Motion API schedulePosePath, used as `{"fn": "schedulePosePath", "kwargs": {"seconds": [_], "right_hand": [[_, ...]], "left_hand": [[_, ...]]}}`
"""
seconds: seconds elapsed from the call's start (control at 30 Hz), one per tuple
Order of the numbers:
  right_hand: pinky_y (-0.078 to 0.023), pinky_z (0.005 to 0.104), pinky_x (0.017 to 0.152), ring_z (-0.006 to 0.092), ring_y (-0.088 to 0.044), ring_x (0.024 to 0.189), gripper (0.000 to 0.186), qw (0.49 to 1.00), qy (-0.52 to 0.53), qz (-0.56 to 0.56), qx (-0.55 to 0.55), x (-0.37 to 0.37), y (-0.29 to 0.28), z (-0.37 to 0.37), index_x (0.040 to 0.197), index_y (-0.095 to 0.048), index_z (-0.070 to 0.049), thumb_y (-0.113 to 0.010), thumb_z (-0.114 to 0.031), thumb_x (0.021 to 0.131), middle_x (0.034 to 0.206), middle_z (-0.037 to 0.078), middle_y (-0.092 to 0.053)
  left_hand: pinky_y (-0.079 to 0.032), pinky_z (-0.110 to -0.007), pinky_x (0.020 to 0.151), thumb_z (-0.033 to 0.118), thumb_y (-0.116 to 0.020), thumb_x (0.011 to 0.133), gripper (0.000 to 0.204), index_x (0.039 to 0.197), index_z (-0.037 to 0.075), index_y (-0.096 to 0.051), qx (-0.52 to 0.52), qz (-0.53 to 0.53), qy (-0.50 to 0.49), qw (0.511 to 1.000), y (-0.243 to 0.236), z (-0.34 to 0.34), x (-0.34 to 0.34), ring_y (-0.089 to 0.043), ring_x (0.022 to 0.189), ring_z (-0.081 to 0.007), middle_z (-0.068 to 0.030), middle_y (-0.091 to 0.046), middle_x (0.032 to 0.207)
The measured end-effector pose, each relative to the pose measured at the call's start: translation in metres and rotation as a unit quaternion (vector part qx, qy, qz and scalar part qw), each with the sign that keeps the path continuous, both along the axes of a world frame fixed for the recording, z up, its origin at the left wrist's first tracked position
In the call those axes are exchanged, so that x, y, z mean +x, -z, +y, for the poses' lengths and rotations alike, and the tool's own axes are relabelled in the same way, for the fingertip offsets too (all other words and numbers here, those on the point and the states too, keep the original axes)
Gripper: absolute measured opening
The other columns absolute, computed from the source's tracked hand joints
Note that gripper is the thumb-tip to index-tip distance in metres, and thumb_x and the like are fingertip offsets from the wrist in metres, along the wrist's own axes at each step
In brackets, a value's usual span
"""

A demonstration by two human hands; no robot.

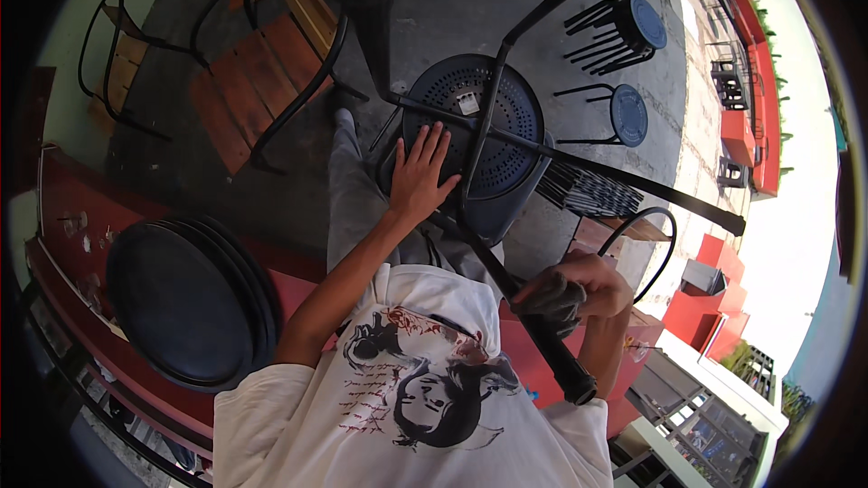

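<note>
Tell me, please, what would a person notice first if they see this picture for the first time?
The eye goes first to the upturned dark blue perforated metal stool in the middle, with the left hand lying flat on the underside of its seat. Lower right, the right hand presses a grey cloth around one black stool leg. At the left, a stack of round dark trays rests on a red counter.

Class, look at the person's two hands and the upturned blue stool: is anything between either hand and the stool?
Nothing visible. The left hand lies flat on the perforated underside of the blue stool. The right hand, with a grey cloth, grips one black leg.
</note>
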State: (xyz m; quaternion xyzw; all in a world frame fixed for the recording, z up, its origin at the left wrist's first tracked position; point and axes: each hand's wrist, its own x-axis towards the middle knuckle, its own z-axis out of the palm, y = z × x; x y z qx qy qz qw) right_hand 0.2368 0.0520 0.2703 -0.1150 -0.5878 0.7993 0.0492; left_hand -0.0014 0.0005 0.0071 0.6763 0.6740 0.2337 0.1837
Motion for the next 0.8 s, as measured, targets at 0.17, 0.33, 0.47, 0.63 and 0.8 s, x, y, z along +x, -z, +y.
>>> {"fn": "schedulePosePath", "kwargs": {"seconds": [0.17,0.33,0.47,0.63,0.8], "right_hand": [[-0.040,0.0323,0.053,0.0179,-0.057,0.058,0.051,0.998,0.038,-0.042,0.040,0.000,-0.016,-0.008,0.128,-0.064,0.012,-0.060,0.006,0.078,0.073,0.009,-0.062],[-0.040,0.0335,0.049,0.0172,-0.056,0.051,0.051,0.982,0.014,-0.159,0.097,-0.010,-0.061,-0.006,0.122,-0.064,0.015,-0.060,0.005,0.072,0.066,0.009,-0.060],[-0.036,0.0322,0.046,0.0191,-0.062,0.050,0.049,0.982,0.042,0.029,0.181,-0.006,-0.073,-0.010,0.117,-0.065,0.015,-0.067,-0.001,0.071,0.066,0.009,-0.061],[-0.048,0.0303,0.053,0.0219,-0.075,0.067,0.048,0.984,0.035,-0.151,0.090,0.003,-0.053,-0.011,0.122,-0.066,0.016,-0.066,-0.005,0.079,0.082,0.020,-0.074],[-0.059,0.0298,0.072,0.0259,-0.079,0.084,0.050,0.989,0.127,0.001,0.075,-0.003,-0.088,-0.029,0.120,-0.069,0.019,-0.061,-0.006,0.077,0.099,0.029,-0.076]], "left_hand": [[-0.021,-0.066,0.124,0.044,-0.071,0.095,0.084,0.163,0.009,-0.036,-0.001,0.001,0.003,1.000,0.003,0.000,-0.001,-0.027,0.158,-0.0324,-0.0096,-0.026,0.173],[-0.019,-0.066,0.124,0.045,-0.070,0.095,0.084,0.163,0.010,-0.036,0.000,0.007,0.003,1.000,0.005,0.000,-0.002,-0.027,0.158,-0.0328,-0.0101,-0.026,0.173],[-0.019,-0.066,0.125,0.045,-0.070,0.095,0.083,0.163,0.010,-0.036,0.002,0.005,0.003,1.000,0.006,0.000,-0.001,-0.027,0.159,-0.0327,-0.0100,-0.027,0.173],[-0.018,-0.066,0.125,0.046,-0.070,0.095,0.084,0.163,0.010,-0.036,0.004,0.012,0.006,1.000,0.007,-0.001,0.003,-0.027,0.159,-0.0324,-0.0100,-0.027,0.173],[-0.018,-0.066,0.125,0.045,-0.071,0.095,0.084,0.163,0.010,-0.037,0.003,0.011,0.002,1.000,0.009,-0.004,0.004,-0.027,0.159,-0.0323,-0.0098,-0.027,0.173]]}}
